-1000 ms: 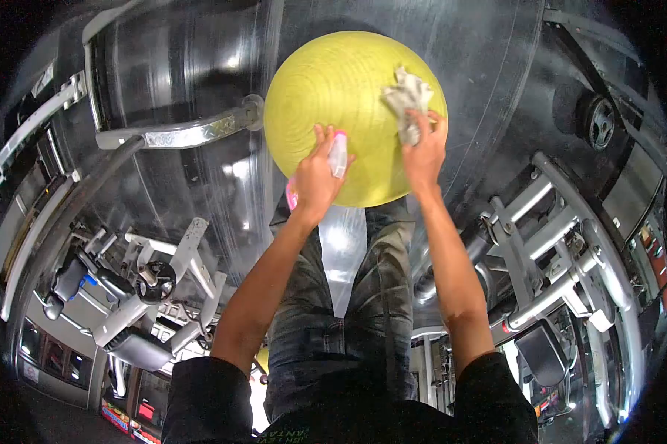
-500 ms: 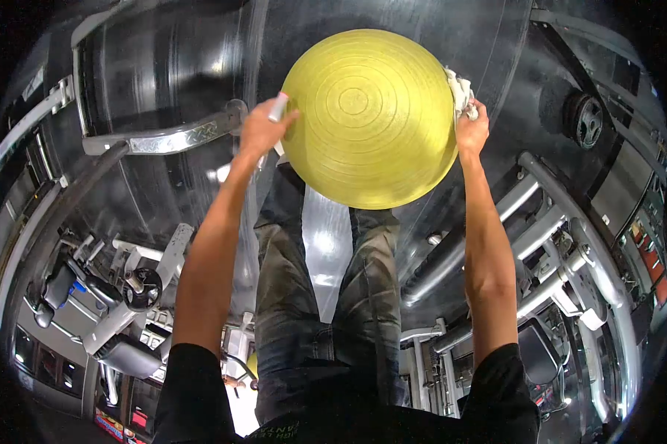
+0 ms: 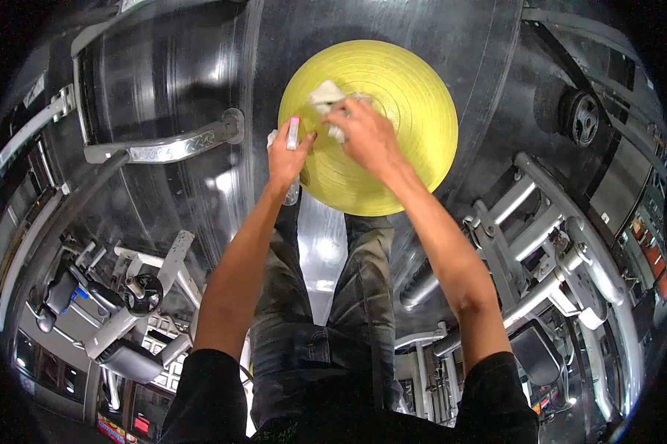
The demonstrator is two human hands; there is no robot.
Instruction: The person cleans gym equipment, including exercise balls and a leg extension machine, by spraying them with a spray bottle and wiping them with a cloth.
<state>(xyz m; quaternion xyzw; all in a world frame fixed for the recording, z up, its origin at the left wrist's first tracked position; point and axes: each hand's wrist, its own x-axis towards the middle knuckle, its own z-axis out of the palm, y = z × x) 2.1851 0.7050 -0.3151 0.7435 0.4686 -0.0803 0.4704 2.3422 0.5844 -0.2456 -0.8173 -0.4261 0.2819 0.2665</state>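
Observation:
A large yellow exercise ball (image 3: 415,140) with ring-shaped ridges is in front of my legs, near the top of the view. My right hand (image 3: 370,137) is closed on a crumpled white cloth (image 3: 326,96), which lies against the ball's upper left surface. At the ball's left edge, my left hand (image 3: 285,159) is wrapped round a spray bottle (image 3: 293,133) with a white and pink head. Part of its clear body shows below the hand; the fingers cover the rest.
A metal frame with a diamond-plate foot (image 3: 178,144) is on the left of the dark floor (image 3: 200,181). Weight plates (image 3: 581,118) hang at the upper right. Exercise machines with silver tubes (image 3: 533,233) and padded seats (image 3: 130,359) flank my legs.
My right hand has moved with the cloth from the ball's right edge leftward onto its top face. My left hand, with the spray bottle, has shifted slightly lower. The ball's rings look turned.

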